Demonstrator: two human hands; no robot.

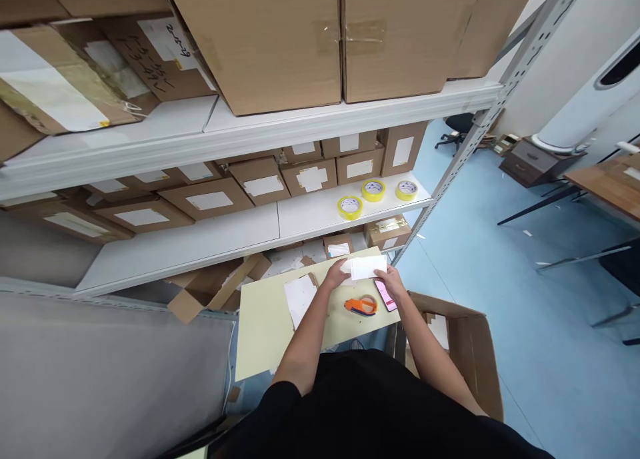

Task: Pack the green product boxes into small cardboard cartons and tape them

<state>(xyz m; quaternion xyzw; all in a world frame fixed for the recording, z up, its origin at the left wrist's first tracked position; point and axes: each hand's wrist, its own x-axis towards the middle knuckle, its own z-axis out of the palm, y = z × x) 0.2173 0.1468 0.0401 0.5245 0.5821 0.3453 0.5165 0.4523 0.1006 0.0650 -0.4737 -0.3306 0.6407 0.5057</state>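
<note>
Just below frame centre, your left hand (337,273) and right hand (392,281) pinch paper (367,267) near the orange dispenser (355,305).

Bench (265,326): slip of paper (369,268) above; tape dispenser (357,306) between sheet (299,296) at left and phone (386,296) at right. Shelf (240,227) behind bench: three tape rolls (373,198) toward right end, boxes (207,200) in a row along back. Open carton (475,352), right of bench.

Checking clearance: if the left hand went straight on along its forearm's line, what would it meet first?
Apart from the white paper the left hand holds, probably the front edge of the shelf bearing the yellow tape rolls; height is unclear, so the hand might pass above or below.
</note>
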